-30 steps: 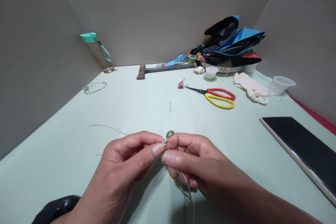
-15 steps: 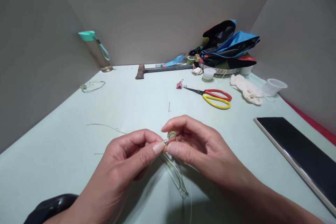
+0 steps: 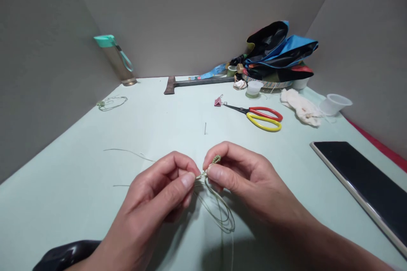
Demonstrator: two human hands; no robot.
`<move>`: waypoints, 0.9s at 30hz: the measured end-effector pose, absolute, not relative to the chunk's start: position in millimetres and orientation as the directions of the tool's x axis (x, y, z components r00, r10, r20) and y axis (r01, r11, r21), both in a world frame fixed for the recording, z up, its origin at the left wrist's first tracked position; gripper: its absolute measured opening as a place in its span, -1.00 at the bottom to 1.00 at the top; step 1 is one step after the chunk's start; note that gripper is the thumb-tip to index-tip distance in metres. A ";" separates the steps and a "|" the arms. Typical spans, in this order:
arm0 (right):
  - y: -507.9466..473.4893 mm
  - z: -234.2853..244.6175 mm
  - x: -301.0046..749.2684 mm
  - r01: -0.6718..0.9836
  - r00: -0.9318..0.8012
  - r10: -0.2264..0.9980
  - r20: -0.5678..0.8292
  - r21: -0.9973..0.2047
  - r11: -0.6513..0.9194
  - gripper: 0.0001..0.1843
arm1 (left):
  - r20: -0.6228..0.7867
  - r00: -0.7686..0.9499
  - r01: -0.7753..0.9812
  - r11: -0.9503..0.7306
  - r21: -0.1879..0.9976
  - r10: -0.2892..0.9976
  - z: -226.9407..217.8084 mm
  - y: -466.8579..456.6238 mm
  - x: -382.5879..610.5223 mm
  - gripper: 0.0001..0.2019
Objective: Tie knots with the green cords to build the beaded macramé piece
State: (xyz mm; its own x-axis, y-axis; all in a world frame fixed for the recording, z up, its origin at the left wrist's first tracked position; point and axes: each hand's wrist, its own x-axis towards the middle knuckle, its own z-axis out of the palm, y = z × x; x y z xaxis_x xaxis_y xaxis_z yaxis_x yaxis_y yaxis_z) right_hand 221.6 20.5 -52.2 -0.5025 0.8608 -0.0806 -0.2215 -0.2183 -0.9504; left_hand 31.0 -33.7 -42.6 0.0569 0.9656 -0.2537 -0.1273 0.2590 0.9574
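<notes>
Green loop (image 3: 217,159), already formed, pinched by right hand (image 3: 246,180), left hand (image 3: 157,192) pinching adjoining strands (image 3: 199,176); cords (image 3: 222,201) below hang unworked.

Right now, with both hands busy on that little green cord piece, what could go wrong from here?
The small braid is pinched in the right hand and might slip. Loose cords trail in loops below it, so they could tangle. A thin strand lies beside the left hand and might get snagged.
</notes>
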 end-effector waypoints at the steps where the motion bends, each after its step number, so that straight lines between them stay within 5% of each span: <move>1: 20.4 -52.5 221.7 -0.220 -0.501 0.861 -0.086 -0.950 -0.223 -0.78 | -0.248 0.058 -0.109 0.253 0.961 0.967 -43.6 -33.5 31.0 -0.73; 27: 16.9 -60.2 221.2 -0.301 -0.519 0.851 -0.083 -0.914 -0.272 -0.83 | -0.189 0.046 -0.050 0.191 0.980 0.981 -45.6 -25.7 29.4 -0.75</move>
State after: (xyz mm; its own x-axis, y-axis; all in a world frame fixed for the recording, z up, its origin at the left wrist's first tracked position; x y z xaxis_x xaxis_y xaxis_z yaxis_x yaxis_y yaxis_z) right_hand 221.2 16.9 -60.2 -0.5185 0.8511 -0.0825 -0.3012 -0.2722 -0.9139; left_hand 29.4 -25.7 -45.6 0.0464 0.9809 -0.1888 -0.0499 0.1910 0.9803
